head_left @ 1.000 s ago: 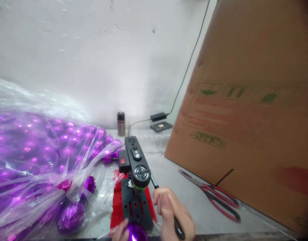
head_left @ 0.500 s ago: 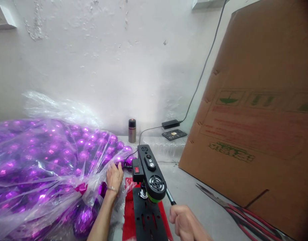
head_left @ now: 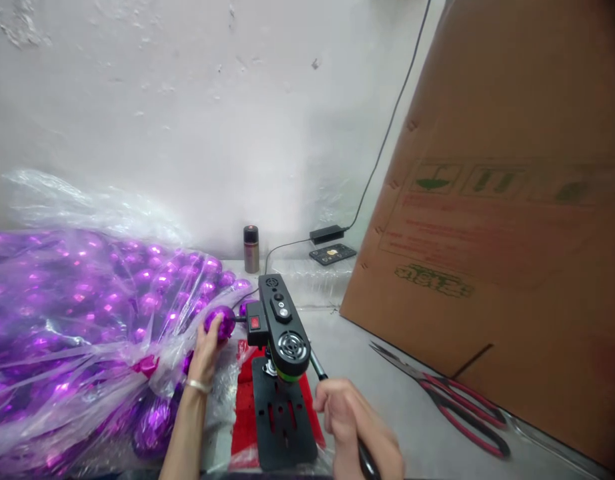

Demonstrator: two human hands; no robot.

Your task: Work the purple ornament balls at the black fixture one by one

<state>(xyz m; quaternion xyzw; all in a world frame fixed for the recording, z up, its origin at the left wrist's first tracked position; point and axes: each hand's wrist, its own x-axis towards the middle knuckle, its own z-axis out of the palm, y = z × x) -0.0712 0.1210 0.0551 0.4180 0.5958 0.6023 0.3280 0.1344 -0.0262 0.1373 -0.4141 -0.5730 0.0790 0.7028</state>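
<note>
Beside the mouth of a clear plastic bag full of purple balls (head_left: 92, 293), my left hand (head_left: 206, 347) has its fingers closed round a shiny purple ball (head_left: 221, 323). My right hand (head_left: 355, 420) grips a rod-like lever with a dark handle (head_left: 368, 460), which runs up to the right side of a black machine (head_left: 287, 333). That machine has round vents, buttons and a red switch, and stands over a slotted black base plate (head_left: 283, 427). Red material (head_left: 243, 427) lies under the plate.
A large cardboard box (head_left: 512, 220) leans on the right, with red-handled scissors (head_left: 452, 400) before it. By the wall are a dark-capped bottle (head_left: 251, 250), a power adapter (head_left: 327, 234) with its cable, and a phone (head_left: 332, 254).
The view has shifted, so most things sit further left and slightly higher. A purple ball now shows in my left hand. More of the lever's dark handle shows below my right hand.
</note>
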